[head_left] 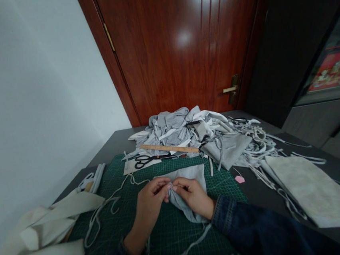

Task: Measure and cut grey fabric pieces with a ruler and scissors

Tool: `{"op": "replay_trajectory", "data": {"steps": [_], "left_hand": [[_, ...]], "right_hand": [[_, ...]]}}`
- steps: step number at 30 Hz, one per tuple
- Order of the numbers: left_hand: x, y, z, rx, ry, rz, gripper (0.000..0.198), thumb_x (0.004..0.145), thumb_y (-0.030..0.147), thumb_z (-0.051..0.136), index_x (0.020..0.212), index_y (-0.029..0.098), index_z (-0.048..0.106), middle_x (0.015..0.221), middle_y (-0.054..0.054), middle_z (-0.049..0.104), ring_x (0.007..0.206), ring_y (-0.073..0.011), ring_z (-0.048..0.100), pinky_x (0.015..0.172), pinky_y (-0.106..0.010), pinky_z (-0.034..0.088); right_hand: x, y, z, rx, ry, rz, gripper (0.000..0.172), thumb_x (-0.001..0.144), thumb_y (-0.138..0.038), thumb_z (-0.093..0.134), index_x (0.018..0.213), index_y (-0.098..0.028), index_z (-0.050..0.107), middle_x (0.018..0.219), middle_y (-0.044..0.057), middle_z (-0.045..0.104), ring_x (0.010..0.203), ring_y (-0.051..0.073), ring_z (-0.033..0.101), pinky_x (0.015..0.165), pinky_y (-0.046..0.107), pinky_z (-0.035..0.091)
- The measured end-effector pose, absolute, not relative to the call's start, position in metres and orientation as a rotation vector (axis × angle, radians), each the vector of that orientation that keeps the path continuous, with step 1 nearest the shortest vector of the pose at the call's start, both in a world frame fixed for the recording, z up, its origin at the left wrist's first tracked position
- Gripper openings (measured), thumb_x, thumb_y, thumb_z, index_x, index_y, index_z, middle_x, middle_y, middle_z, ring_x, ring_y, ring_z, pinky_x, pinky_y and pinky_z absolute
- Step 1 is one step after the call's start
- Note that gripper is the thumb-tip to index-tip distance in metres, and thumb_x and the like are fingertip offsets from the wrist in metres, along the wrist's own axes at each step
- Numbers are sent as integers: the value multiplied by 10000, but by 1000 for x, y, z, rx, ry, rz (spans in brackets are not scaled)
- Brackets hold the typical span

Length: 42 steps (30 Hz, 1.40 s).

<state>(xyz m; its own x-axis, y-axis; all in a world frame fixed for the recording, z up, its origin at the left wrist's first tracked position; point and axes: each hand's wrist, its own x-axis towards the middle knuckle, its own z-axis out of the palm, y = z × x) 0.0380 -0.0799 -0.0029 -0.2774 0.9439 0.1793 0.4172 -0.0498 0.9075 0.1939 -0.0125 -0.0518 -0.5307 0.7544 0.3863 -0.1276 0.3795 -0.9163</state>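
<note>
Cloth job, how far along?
Looks done: a tangle of narrow pale strips on the right. In hand: the left hand and right hand pinch a grey fabric piece on the green cutting mat. Left: a heap of grey cloth behind the ruler and scissors, though how much of it is unworked is unclear.

There is one left hand (150,197) and one right hand (194,196), one green cutting mat (171,239), one pair of black-handled scissors (144,161) at its far edge, one wooden ruler (169,148) beyond it, and one pink tag (239,179) off its right edge.
</note>
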Motion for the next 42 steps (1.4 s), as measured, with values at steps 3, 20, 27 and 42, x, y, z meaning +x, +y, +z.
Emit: {"op": "replay_trajectory", "data": {"steps": [3, 20, 27, 42], "left_hand": [[40, -81, -2, 1503, 1756, 1302, 230, 797, 421, 660, 876, 225, 750, 729, 6, 710, 556, -179, 639, 577, -304, 526], [14, -56, 44, 1694, 1978, 1570, 206, 888, 453, 546, 934, 266, 617, 853, -4, 695, 811, -235, 681, 750, -328, 507], [20, -44, 93, 1739, 2094, 1829, 184, 901, 424, 535, 965, 259, 585, 820, 4, 673, 744, -217, 669, 695, -312, 489], [19, -23, 113, 1873, 2321, 1899, 139, 918, 370, 556, 976, 256, 609, 871, -11, 708, 755, -215, 690, 747, -326, 495]], "right_hand": [[193, -13, -51, -554, -1792, 1262, 230, 977, -336, 594, 828, -215, 720, 692, -20, 605, 658, 159, 510, 644, 276, 400], [241, 22, -19, -295, -2381, 540, 443, 839, 79, 488, 1041, -230, 733, 1082, 67, 695, 1046, 230, 605, 905, 324, 459], [252, 46, -11, -531, -2138, 842, 317, 883, -24, 565, 900, -224, 811, 918, 49, 742, 929, 226, 655, 884, 347, 471], [252, 28, 32, -322, -1943, 1277, 436, 806, -604, 848, 1066, -255, 819, 1157, 55, 707, 1067, 253, 649, 926, 362, 503]]}}
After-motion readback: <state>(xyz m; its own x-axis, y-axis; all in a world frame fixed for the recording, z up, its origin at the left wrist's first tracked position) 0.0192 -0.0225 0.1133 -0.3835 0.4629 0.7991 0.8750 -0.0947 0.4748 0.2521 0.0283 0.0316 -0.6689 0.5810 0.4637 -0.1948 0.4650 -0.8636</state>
